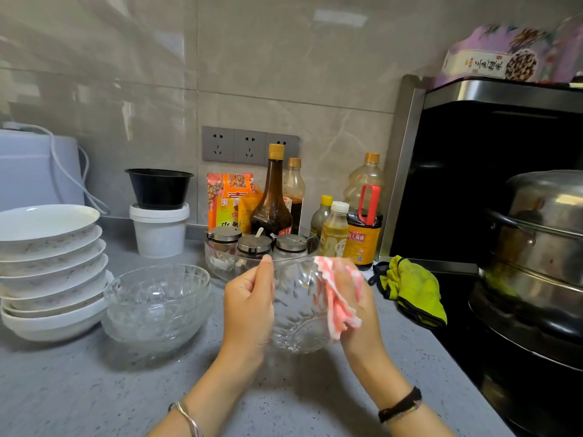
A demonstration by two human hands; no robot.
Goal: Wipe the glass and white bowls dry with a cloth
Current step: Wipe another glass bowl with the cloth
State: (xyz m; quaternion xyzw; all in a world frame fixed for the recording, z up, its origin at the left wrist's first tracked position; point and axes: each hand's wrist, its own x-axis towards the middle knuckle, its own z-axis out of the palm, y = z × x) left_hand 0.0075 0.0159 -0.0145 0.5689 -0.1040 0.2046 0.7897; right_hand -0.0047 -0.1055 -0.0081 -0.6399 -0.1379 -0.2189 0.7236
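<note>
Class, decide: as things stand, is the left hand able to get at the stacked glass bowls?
Probably not yet: the left hand grips the held glass bowl. The path looks free, since the stacked glass bowls sit beside it with only bare counter between.

- Cloth [337, 298]: pink and white stripes.
- Held bowl [296, 323]: clear glass with a cut facet pattern.
- Glass stack [157, 307], toward the counter's left: clear, same cut pattern.
- White bowls [47, 266], left edge: white, grey mottling outside.
- Rag [413, 288], right edge: yellow-green, black trim.
- Counter [79, 389]: grey, finely speckled.
</note>
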